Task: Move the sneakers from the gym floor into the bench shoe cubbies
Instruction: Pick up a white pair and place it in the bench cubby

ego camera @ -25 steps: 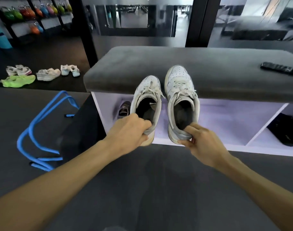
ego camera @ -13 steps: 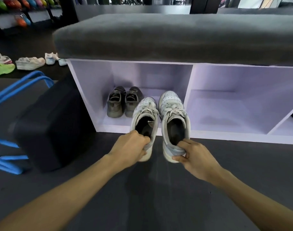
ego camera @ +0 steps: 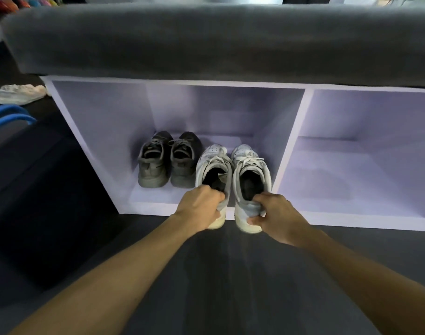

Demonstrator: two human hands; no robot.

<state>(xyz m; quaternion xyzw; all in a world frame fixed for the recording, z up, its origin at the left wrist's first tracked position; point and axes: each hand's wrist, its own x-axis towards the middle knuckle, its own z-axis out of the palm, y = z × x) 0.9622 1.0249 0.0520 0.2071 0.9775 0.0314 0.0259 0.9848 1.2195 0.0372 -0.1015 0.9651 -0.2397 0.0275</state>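
Note:
I hold a pair of white sneakers by their heels. My left hand (ego camera: 199,207) grips the left white sneaker (ego camera: 215,163), and my right hand (ego camera: 278,215) grips the right white sneaker (ego camera: 251,165). Their toes reach into the left cubby (ego camera: 105,131) of the white bench, while the heels hang over its front lip. A pair of dark grey sneakers (ego camera: 168,160) stands inside the same cubby, just left of the white pair. The cubby to the right (ego camera: 366,165) holds nothing that I can see.
A grey cushion (ego camera: 218,39) tops the bench. A black block (ego camera: 37,189) stands on the floor at the left, with a blue frame (ego camera: 10,116) behind it. Pale sneakers (ego camera: 19,93) lie on the floor far left. Dark gym flooring (ego camera: 218,274) spreads below my arms.
Both hands carried the white sneakers down from in front of the cushion and forward into the left cubby. My view dropped lower and closer to the bench.

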